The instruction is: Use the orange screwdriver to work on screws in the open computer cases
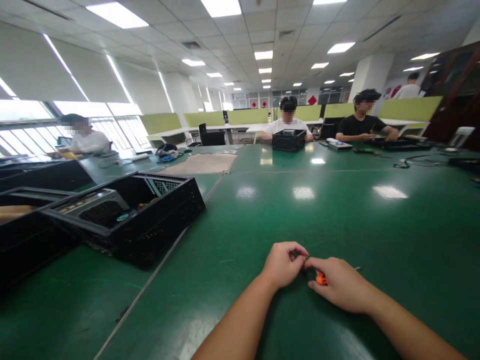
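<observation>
Over the green tabletop, my two hands meet at the fingertips. Thumb and forefinger of my left hand are pinched together; whatever lies between them is too small to make out. My right hand is closed around a screwdriver with an orange handle. Its thin metal shaft pokes out behind the knuckles, pointing right. The right forefinger reaches toward the left fingertips, where the two hands touch or nearly touch. Most of the screwdriver is hidden by the right palm and fingers.
An open black computer case with a power supply inside stands at left, beside another dark case. A brown sheet lies farther back. Across the table, one person sits behind a black case; another works at right.
</observation>
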The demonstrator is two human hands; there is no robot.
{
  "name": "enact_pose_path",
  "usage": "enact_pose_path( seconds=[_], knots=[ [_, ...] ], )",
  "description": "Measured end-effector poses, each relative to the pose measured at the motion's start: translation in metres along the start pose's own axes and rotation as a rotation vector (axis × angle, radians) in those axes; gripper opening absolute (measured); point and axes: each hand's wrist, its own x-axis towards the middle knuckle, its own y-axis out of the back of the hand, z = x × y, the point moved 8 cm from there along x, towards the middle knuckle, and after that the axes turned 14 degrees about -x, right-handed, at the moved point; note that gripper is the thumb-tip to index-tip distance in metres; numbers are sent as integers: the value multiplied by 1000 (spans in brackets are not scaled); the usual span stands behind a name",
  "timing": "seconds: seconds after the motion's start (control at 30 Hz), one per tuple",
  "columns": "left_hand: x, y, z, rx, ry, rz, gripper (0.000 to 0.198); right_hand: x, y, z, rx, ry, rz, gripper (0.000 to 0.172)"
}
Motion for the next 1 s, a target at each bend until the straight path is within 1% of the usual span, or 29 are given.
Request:
enact_pose_path(
  seconds=[0.13, 0.27, 0.37, 0.57, 0.7, 0.8, 0.9, 0.97, 1.0],
  knots=[
    [3, 9, 8, 47, -60, 37, 16, -1, -1, -4, 81, 18, 26, 36],
    [5, 16, 12, 84, -101, 56, 18, -2, -2, -18, 60, 86, 21, 29],
    [4, 19, 16, 109, -111, 68, 17, 0, -3, -25, 32, 100, 21, 26],
    [3, 20, 29, 178, -142, 80, 16, 3, 1, -22, 92, 95, 63, 39],
    [1, 25, 34, 216, -163, 118, 15, 1, 4, -20, 85, 106, 77, 38],
    [-3, 29, 38, 249, -185, 157, 19, 0, 5, -22, 81, 126, 70, 36],
    [1, 30, 52, 329, -217, 216, 23, 0, 5, -23, 92, 141, 70, 38],
    [18, 24, 71, 418, -248, 223, 25, 1, 5, -23, 112, 145, 75, 40],
    [33, 18, 83, 469, -268, 205, 26, 2, 5, -23, 124, 143, 79, 41]
  ],
)
